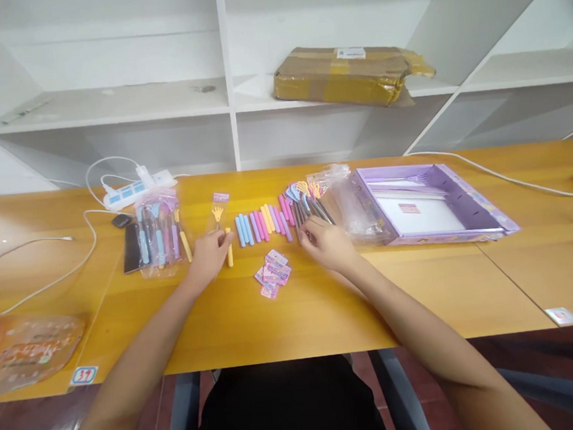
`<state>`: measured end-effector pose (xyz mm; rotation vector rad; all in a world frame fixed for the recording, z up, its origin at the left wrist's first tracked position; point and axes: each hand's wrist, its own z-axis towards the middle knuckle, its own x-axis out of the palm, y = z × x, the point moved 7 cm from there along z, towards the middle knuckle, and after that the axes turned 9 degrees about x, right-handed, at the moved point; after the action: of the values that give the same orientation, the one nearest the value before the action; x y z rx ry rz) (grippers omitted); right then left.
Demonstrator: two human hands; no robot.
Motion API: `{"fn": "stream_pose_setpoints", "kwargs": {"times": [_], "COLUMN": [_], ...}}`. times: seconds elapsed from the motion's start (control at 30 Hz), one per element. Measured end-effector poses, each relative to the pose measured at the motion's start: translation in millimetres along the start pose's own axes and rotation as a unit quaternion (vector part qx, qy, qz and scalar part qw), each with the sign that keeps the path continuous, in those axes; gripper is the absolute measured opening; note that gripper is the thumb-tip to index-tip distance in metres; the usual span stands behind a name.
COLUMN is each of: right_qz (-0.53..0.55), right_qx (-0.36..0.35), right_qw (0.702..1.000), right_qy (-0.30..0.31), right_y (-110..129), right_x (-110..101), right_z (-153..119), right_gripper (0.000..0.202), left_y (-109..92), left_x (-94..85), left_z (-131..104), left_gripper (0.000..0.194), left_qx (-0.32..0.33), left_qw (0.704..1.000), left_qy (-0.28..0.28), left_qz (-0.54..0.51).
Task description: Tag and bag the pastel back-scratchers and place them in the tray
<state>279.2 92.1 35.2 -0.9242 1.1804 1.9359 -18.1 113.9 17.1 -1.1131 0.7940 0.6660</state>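
Note:
My left hand is closed around a yellow back scratcher, whose hand-shaped head points away from me. Its yellow handle shows beside my fingers, and a small pink label card lies above the head. My right hand has its fingers curled over the dark shafts of a bunch of back scratchers with blue, yellow and pink heads. Between my hands runs a row of blue, pink, yellow and purple handle tubes. Nearer me lies a loose pile of printed cards.
Bagged back scratchers lie left, near a white power strip and a dark flat object. Clear plastic bags and an open purple box are right. A taped carton sits on the shelf. Cables cross the table.

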Motion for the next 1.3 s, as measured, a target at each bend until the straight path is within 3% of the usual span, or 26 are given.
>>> {"fn": "stream_pose_setpoints", "kwargs": {"times": [0.1,0.23,0.43,0.57,0.7,0.87,0.97,1.07,1.17,1.27,1.3], "right_qz": [0.023,0.055,0.082,0.080,0.084,0.096,0.103,0.113,0.135,0.223,0.263], "right_qx": [0.004,0.012,0.016,0.014,0.008,0.014,0.013,0.009,0.017,0.029,0.027], "right_qw": [1.000,0.998,0.996,0.997,0.996,0.995,0.994,0.993,0.989,0.973,0.964], "right_qy": [0.004,0.002,-0.008,-0.012,-0.021,-0.031,-0.034,-0.040,-0.057,-0.044,-0.022], "right_y": [-7.4,-16.6,-21.8,-23.7,-24.8,-30.1,-33.4,-36.3,-38.4,-34.2,-29.6], "right_x": [3.4,1.4,-2.2,-1.2,-2.9,-6.6,-7.8,-9.6,-13.9,-13.9,-10.8], "right_z": [0.3,2.6,0.6,-0.3,-0.6,-1.1,-0.7,0.7,1.5,-0.1,-1.5], "right_gripper": [0.016,0.020,0.022,0.022,0.024,0.024,0.023,0.023,0.021,0.008,0.016], "left_y": [8.2,12.2,2.5,-3.9,-1.3,12.3,31.4,36.9,23.1,-9.3,-25.2], "left_x": [6.5,15.5,33.3,35.5,24.7,-12.2,-16.3,-16.0,-15.6,-5.5,2.4], "left_z": [19.1,37.3,48.0,50.5,52.7,61.4,67.4,71.5,62.0,28.4,13.2], "left_gripper": [0.040,0.020,0.028,0.030,0.029,0.040,0.052,0.050,0.050,0.043,0.039], "left_qx": [-0.041,-0.069,-0.049,-0.034,-0.033,-0.023,-0.085,-0.120,-0.116,-0.063,-0.019], "left_qw": [0.999,0.996,0.994,0.993,0.991,0.972,0.966,0.971,0.977,0.989,0.992], "left_qy": [0.025,0.033,0.069,0.073,0.072,-0.016,0.017,0.037,0.040,0.070,0.099], "left_qz": [0.026,0.036,0.062,0.088,0.108,0.235,0.243,0.205,0.174,0.117,0.074]}}
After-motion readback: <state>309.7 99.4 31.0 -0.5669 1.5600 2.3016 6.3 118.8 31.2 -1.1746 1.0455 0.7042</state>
